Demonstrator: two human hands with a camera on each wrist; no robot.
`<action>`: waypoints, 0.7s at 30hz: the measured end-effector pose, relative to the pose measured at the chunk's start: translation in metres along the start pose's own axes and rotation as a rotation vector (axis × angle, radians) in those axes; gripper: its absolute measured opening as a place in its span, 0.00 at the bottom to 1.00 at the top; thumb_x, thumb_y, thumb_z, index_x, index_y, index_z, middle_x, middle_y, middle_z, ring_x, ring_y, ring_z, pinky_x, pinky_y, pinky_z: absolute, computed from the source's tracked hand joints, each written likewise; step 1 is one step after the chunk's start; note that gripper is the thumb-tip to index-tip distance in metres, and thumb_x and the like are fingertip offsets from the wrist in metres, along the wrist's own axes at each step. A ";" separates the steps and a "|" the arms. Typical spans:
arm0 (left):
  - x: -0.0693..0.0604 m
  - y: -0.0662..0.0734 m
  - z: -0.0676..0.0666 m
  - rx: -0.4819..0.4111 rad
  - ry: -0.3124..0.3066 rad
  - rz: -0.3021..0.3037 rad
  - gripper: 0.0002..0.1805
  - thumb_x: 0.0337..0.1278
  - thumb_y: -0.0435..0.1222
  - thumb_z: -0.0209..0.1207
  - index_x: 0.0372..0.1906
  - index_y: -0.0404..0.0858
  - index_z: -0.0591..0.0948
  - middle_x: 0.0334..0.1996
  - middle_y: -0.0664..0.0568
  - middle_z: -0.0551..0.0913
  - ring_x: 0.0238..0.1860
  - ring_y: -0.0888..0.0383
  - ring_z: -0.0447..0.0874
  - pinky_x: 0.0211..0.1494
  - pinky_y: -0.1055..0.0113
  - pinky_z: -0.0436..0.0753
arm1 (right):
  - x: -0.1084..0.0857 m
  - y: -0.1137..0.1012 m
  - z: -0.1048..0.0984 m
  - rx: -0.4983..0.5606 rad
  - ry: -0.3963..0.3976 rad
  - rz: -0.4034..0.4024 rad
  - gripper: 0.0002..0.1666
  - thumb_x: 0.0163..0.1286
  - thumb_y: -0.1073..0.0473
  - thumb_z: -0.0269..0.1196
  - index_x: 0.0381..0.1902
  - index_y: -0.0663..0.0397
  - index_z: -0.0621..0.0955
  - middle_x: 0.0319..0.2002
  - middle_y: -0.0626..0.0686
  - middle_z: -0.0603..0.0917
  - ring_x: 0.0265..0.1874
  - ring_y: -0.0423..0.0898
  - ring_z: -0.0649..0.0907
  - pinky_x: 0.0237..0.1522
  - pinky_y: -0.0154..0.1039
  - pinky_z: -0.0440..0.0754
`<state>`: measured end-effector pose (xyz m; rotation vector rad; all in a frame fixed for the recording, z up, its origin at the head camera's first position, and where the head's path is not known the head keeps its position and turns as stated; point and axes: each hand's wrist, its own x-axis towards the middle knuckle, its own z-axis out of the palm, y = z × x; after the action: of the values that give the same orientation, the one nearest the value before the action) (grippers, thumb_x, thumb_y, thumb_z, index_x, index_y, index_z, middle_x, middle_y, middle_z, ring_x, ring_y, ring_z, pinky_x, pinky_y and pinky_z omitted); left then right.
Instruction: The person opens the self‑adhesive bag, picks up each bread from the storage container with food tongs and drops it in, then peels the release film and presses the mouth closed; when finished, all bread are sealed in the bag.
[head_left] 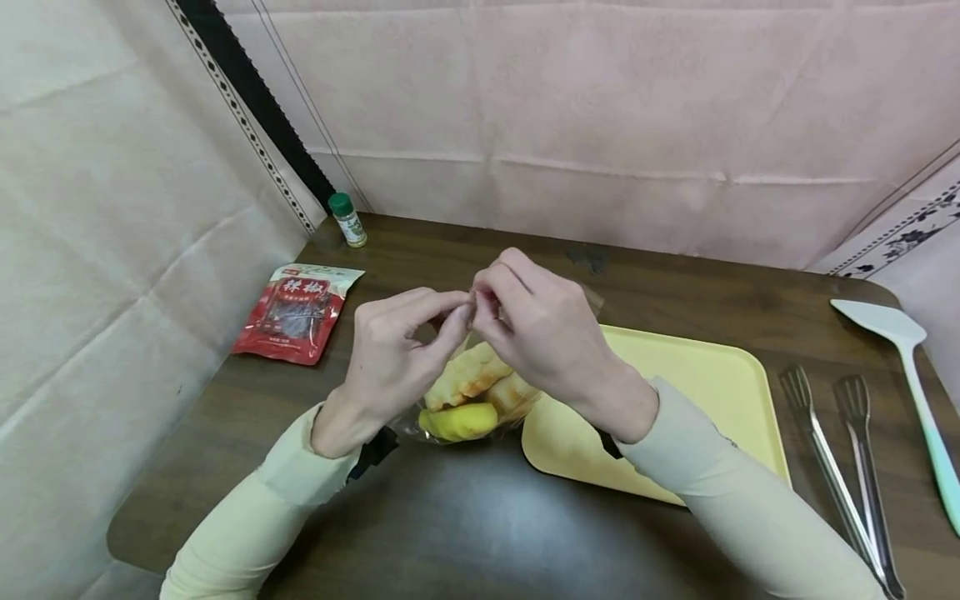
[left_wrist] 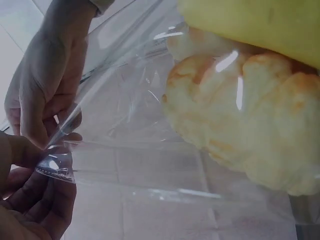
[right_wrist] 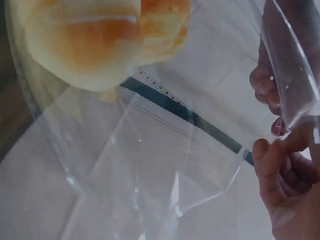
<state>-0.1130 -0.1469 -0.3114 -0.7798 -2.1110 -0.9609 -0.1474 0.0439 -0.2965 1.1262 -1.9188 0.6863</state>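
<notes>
In the head view a clear plastic bag [left_wrist: 125,105] hangs between my two hands, over the table beside the tray. My left hand [head_left: 397,350] pinches the bag's top edge between thumb and forefinger. Close beside it, my right hand [head_left: 540,325] pinches the same edge, fingertips nearly meeting the left ones. Inside the bag are a pale bread piece with browned patches [head_left: 465,373], a smooth yellow piece [head_left: 459,422] and a round golden-topped bun [right_wrist: 85,45]. In the head view the right hand partly hides the bag.
A yellow tray [head_left: 690,367] lies to the right, partly under the right forearm. Beyond it are metal tongs [head_left: 832,467] and a pale turquoise-handled spatula [head_left: 911,358]. At left lie a red chili packet [head_left: 296,315] and a green-capped jar [head_left: 348,221]. Cloth walls border the table.
</notes>
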 end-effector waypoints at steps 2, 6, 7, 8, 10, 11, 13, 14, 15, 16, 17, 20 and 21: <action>-0.001 -0.001 0.001 -0.010 -0.004 -0.016 0.07 0.63 0.23 0.70 0.43 0.31 0.93 0.30 0.45 0.92 0.27 0.59 0.86 0.33 0.72 0.83 | -0.002 0.001 -0.001 0.050 0.009 0.048 0.05 0.66 0.75 0.62 0.35 0.63 0.81 0.31 0.54 0.82 0.25 0.44 0.81 0.28 0.34 0.82; -0.003 -0.001 0.001 -0.021 -0.002 -0.048 0.08 0.63 0.23 0.70 0.44 0.31 0.93 0.31 0.45 0.94 0.28 0.58 0.88 0.34 0.71 0.85 | -0.005 -0.001 -0.002 0.158 0.011 0.107 0.05 0.66 0.75 0.63 0.34 0.63 0.82 0.31 0.54 0.82 0.27 0.43 0.81 0.29 0.33 0.82; -0.003 -0.001 0.001 -0.023 -0.002 -0.053 0.07 0.63 0.23 0.70 0.44 0.31 0.93 0.32 0.45 0.94 0.28 0.58 0.89 0.34 0.70 0.87 | -0.005 -0.002 -0.002 0.172 0.012 0.109 0.05 0.66 0.75 0.63 0.34 0.63 0.83 0.31 0.54 0.82 0.27 0.43 0.80 0.29 0.33 0.82; -0.003 -0.001 0.002 -0.023 0.001 -0.054 0.07 0.63 0.23 0.70 0.44 0.31 0.92 0.32 0.45 0.94 0.28 0.58 0.89 0.35 0.69 0.87 | -0.006 -0.002 -0.001 0.182 0.012 0.108 0.05 0.66 0.75 0.63 0.34 0.63 0.83 0.31 0.54 0.82 0.27 0.43 0.80 0.29 0.32 0.82; -0.003 -0.001 0.002 -0.019 0.008 -0.052 0.07 0.64 0.24 0.70 0.44 0.31 0.92 0.33 0.45 0.95 0.29 0.58 0.91 0.35 0.67 0.89 | -0.006 -0.003 -0.001 0.185 0.014 0.101 0.05 0.65 0.75 0.64 0.34 0.63 0.83 0.31 0.54 0.82 0.27 0.42 0.81 0.29 0.32 0.82; -0.002 -0.001 0.002 -0.018 0.011 -0.048 0.06 0.64 0.24 0.71 0.44 0.31 0.92 0.34 0.45 0.95 0.29 0.58 0.91 0.36 0.67 0.89 | -0.006 -0.003 0.000 0.179 0.018 0.098 0.05 0.64 0.75 0.64 0.34 0.62 0.83 0.31 0.54 0.82 0.26 0.42 0.80 0.29 0.32 0.82; -0.001 0.000 0.003 -0.017 0.014 -0.043 0.06 0.65 0.25 0.71 0.44 0.31 0.92 0.33 0.45 0.95 0.30 0.58 0.92 0.37 0.67 0.90 | -0.006 -0.002 0.000 0.169 0.028 0.099 0.05 0.64 0.75 0.64 0.34 0.62 0.82 0.30 0.54 0.81 0.25 0.42 0.80 0.28 0.32 0.81; -0.001 0.000 0.003 -0.014 0.017 -0.044 0.06 0.65 0.25 0.71 0.44 0.31 0.92 0.33 0.45 0.94 0.30 0.58 0.92 0.37 0.68 0.89 | -0.005 -0.002 0.000 0.163 0.035 0.105 0.05 0.64 0.75 0.63 0.33 0.62 0.82 0.29 0.54 0.81 0.25 0.42 0.79 0.28 0.32 0.80; -0.001 -0.001 0.003 -0.013 0.020 -0.047 0.05 0.65 0.25 0.70 0.44 0.31 0.92 0.32 0.45 0.94 0.30 0.58 0.92 0.37 0.70 0.89 | -0.005 -0.001 -0.001 0.160 0.043 0.116 0.05 0.64 0.75 0.63 0.33 0.62 0.82 0.29 0.54 0.81 0.25 0.42 0.79 0.27 0.32 0.80; -0.001 -0.001 0.003 -0.012 0.023 -0.055 0.05 0.66 0.25 0.70 0.44 0.31 0.92 0.31 0.45 0.94 0.29 0.57 0.92 0.36 0.72 0.88 | -0.005 0.001 -0.002 0.160 0.051 0.133 0.06 0.64 0.75 0.62 0.32 0.62 0.81 0.29 0.54 0.80 0.24 0.42 0.79 0.27 0.32 0.79; -0.001 -0.001 0.003 -0.013 0.026 -0.065 0.05 0.66 0.25 0.70 0.44 0.31 0.92 0.31 0.45 0.94 0.29 0.57 0.92 0.35 0.74 0.87 | -0.005 0.002 -0.003 0.164 0.058 0.147 0.06 0.64 0.75 0.62 0.32 0.62 0.81 0.28 0.54 0.80 0.24 0.42 0.78 0.27 0.32 0.79; -0.001 -0.003 0.003 -0.013 0.044 -0.091 0.06 0.66 0.25 0.70 0.44 0.32 0.92 0.29 0.46 0.93 0.28 0.57 0.91 0.32 0.77 0.84 | -0.006 0.003 -0.007 0.164 0.053 0.152 0.05 0.65 0.74 0.63 0.33 0.62 0.83 0.30 0.54 0.83 0.25 0.42 0.80 0.28 0.32 0.81; -0.001 -0.003 0.002 -0.014 0.048 -0.095 0.06 0.66 0.25 0.70 0.44 0.32 0.92 0.29 0.47 0.93 0.27 0.57 0.92 0.31 0.77 0.84 | -0.006 0.003 -0.008 0.157 0.043 0.134 0.05 0.66 0.73 0.64 0.33 0.62 0.84 0.31 0.54 0.84 0.26 0.42 0.82 0.29 0.32 0.82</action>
<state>-0.1157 -0.1468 -0.3143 -0.6622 -2.1180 -1.0359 -0.1448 0.0544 -0.2974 1.0745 -1.9439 0.9410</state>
